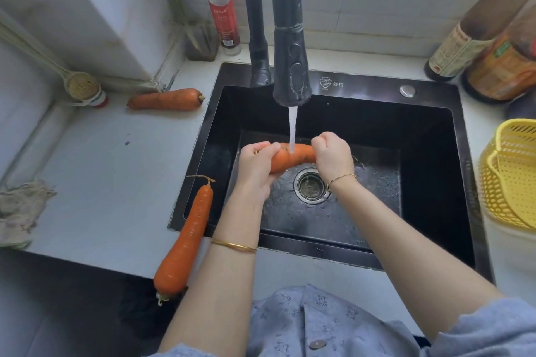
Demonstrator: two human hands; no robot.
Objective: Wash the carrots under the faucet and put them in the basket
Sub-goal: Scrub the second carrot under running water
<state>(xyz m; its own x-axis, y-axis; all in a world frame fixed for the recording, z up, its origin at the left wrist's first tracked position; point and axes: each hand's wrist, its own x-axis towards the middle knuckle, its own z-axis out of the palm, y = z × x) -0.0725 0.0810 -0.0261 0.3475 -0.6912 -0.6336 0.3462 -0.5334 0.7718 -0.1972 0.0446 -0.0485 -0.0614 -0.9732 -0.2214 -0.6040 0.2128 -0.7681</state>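
Note:
Over the black sink [429, 182], an orange carrot [293, 157] is held level under the water running from the black faucet [291, 66]. My left hand [256, 166] grips its left end and my right hand [333, 158] grips its right end. The stream lands on the carrot's middle. A second carrot [166, 99] lies on the counter left of the sink at the back. A third, longer carrot [187, 236] lies across the sink's front left corner and overhangs the counter's front edge. The yellow perforated basket [510, 171] stands to the right of the sink.
A red-labelled bottle [222, 6] stands behind the sink at the left. Dark sauce bottles [475, 38] crowd the back right corner. A grey rag [20, 211] lies at the counter's left edge. A brush [82, 87] rests by the left wall. The drain [311, 187] sits below my hands.

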